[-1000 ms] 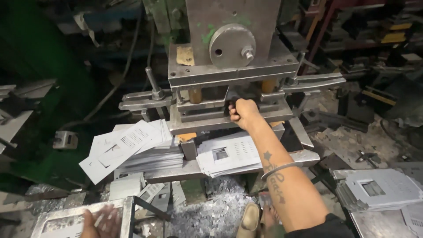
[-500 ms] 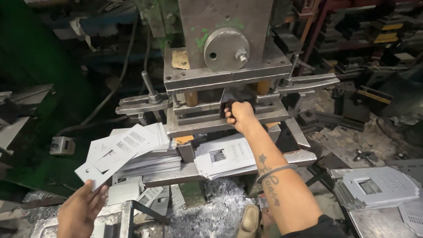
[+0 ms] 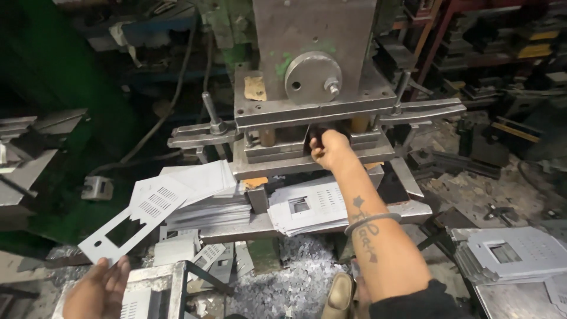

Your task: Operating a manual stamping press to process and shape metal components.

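The right hand point(image 3: 328, 149) reaches into the die gap of the punch press point(image 3: 313, 88), fingers curled on a dark part there; what it grips cannot be made out. The left hand point(image 3: 99, 290) is low at the left, fingers spread, touching the lower end of a perforated sheet-metal blank point(image 3: 142, 218) beside the stack of blanks point(image 3: 207, 201).

Hazards:
- If the ram cycles, the right hand is likely crushed.
- The loosely supported blank may slip; its cut edges can lacerate.

Grey steel press bed point(image 3: 236, 224), two stacks of punched sheets point(image 3: 307, 207) on it, scrap-strewn floor point(image 3: 295, 277)
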